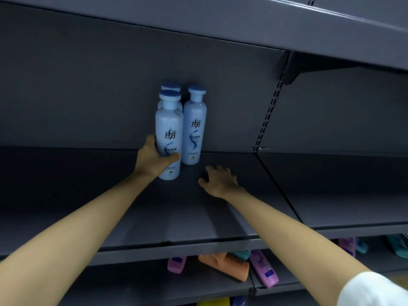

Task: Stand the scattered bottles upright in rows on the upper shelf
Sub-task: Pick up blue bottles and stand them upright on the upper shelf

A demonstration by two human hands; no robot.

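Observation:
Three pale blue bottles with blue caps stand upright on the grey upper shelf [110, 206]. My left hand [154, 157] grips the front bottle [169, 129] around its lower half. A second bottle [171, 88] stands right behind it, mostly hidden, only its cap and shoulder showing. The third bottle [194, 129] stands to the right, against the back panel. My right hand [219, 180] rests on the shelf surface, fingers loosely bent, holding nothing, a little in front of and right of the third bottle.
On the lower shelf lie scattered bottles: a pink one [176, 263], an orange one [227, 267], a purple one [263, 270], teal ones [242, 253] and more at the far right [353, 245]. A slotted upright [268, 113] divides the shelf bays. Another shelf [287, 23] hangs overhead.

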